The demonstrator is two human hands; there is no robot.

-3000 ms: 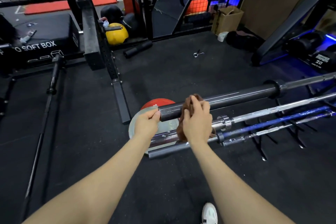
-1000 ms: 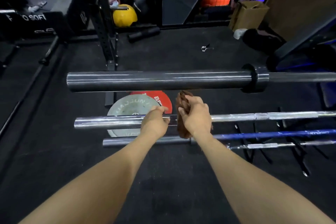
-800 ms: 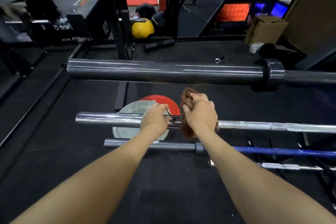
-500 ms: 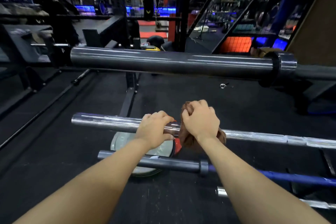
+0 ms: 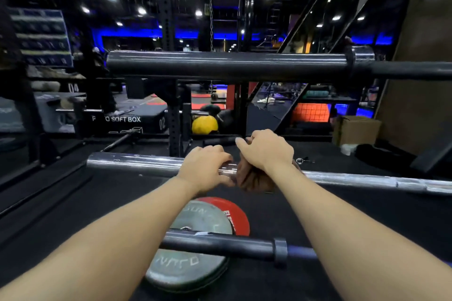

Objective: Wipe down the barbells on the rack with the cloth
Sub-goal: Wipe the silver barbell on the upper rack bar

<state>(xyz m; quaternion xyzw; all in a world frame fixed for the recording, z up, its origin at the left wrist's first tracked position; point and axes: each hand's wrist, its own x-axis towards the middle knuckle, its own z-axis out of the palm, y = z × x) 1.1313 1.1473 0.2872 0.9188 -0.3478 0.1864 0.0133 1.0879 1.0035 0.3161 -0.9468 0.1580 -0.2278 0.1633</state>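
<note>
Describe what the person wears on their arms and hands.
Nothing shows on either arm: both forearms are bare from the bottom edge of the picture to the wrist, with no sleeves in view. The left hand and the right hand wear no gloves, and no watch, bracelet or ring is visible.

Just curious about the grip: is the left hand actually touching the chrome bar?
Touching. The head view shows the left hand with fingers curled over the chrome bar, beside the cloth.

Dim gym, ceiling spots + blue glow; edges warped, bkgd soft.
</note>
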